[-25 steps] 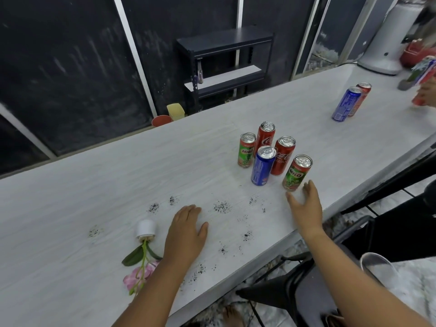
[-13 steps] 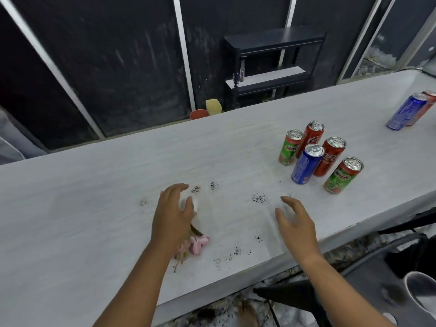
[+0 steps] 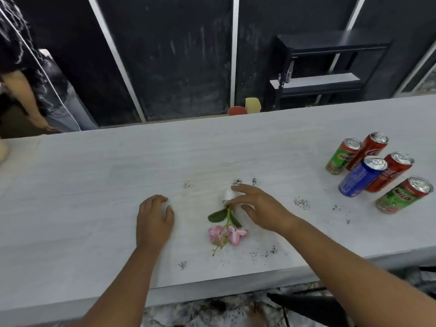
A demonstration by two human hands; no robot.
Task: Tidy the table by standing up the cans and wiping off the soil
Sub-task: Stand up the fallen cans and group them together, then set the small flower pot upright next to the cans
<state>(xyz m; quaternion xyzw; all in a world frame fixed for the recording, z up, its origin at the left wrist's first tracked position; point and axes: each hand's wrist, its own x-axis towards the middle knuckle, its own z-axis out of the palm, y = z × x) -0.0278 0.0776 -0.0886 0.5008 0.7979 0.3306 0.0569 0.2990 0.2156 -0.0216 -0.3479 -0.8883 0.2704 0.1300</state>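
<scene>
On the pale desk [image 3: 94,185], near the front edge, the left hand [image 3: 154,220] rests palm down with its fingers loosely bent, its grip holding nothing. Just beside it lies a flower sprig [image 3: 226,232], pink blossoms toward the person and green leaves at mid-stem. Its small white pot [image 3: 227,194] is mostly covered by the right hand [image 3: 257,208], whose forefinger lies over the pot's far side and whose thumb sits near the stem. So little of the pot shows that I cannot tell whether that grip has closed on it or only touches it.

Dark soil [image 3: 302,202] lies in small scattered patches around both hands, some beyond the pot and some near the front edge. Five cans [image 3: 362,177] stand upright in a tight cluster at the right, well apart from the hands. At the far left another person [image 3: 30,74] is cut off by the frame. Behind the desk stands a black shelf [image 3: 330,67].
</scene>
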